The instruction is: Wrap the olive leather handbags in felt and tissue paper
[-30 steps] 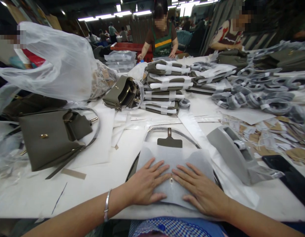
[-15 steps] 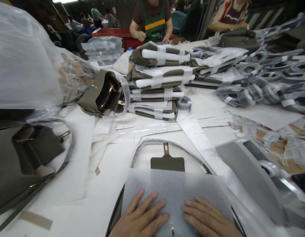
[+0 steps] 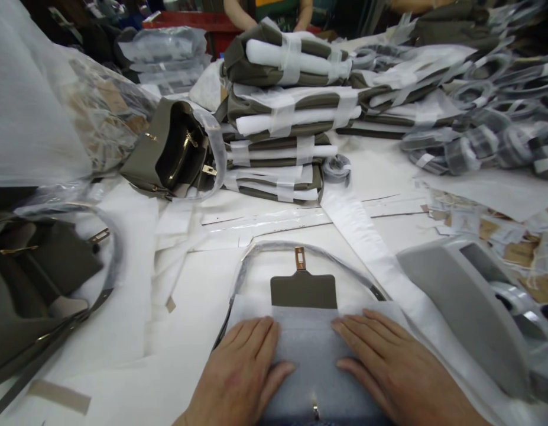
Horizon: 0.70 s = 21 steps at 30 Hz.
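A translucent whitish sheet lies over the body of an olive handbag in front of me. My left hand rests flat on the left part of the sheet, fingers extended and thumb apart. On the right part lies my right hand, also flat with its thumb spread. Beyond the sheet's far edge shows the olive closure tab with a gold metal clasp plate. The bag's handle, wrapped in clear plastic, arches around it. A small metal lock piece shows near the bottom.
Another olive bag lies open at left; one more open bag sits behind. Wrapped bags are stacked ahead. To the right are a grey tape dispenser, paper tags and coiled straps. A person's arm shows behind.
Both hands have slid forward over the sheet toward its far edge, their thumbs now spread inward. The view has tipped downward, so background things sit higher.
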Each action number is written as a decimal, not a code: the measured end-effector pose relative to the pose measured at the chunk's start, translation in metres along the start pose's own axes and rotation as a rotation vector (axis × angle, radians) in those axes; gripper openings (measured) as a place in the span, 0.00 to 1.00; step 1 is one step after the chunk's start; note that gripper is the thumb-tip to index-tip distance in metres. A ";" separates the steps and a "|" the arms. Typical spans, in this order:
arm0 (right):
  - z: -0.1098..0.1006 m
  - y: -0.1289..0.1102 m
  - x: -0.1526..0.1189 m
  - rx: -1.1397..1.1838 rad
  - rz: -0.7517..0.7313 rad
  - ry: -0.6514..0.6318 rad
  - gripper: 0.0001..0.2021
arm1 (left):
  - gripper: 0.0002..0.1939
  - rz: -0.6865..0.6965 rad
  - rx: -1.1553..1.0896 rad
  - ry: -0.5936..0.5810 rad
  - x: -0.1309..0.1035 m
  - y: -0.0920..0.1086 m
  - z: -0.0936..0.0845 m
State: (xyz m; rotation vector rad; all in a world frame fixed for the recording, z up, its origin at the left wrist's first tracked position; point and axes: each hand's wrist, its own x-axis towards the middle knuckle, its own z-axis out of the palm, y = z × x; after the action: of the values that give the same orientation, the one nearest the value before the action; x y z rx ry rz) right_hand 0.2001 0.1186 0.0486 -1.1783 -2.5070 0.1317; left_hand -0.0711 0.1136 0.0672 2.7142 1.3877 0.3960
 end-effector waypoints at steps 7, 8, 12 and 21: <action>-0.025 -0.004 0.016 0.167 0.072 -0.051 0.15 | 0.12 0.017 -0.209 -0.119 0.010 -0.008 -0.020; -0.026 -0.003 0.018 0.175 0.069 -0.056 0.15 | 0.12 0.029 -0.209 -0.132 0.010 -0.009 -0.019; -0.018 0.000 0.016 0.148 0.056 -0.073 0.17 | 0.17 0.047 -0.129 -0.184 0.005 -0.011 -0.011; -0.011 0.001 0.009 0.152 0.137 -0.161 0.12 | 0.16 -0.005 -0.146 -0.212 0.007 -0.008 -0.014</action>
State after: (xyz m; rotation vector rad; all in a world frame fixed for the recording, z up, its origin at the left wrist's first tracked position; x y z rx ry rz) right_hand 0.2001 0.1253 0.0615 -1.3218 -2.4981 0.4616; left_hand -0.0774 0.1232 0.0806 2.5491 1.2574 0.1941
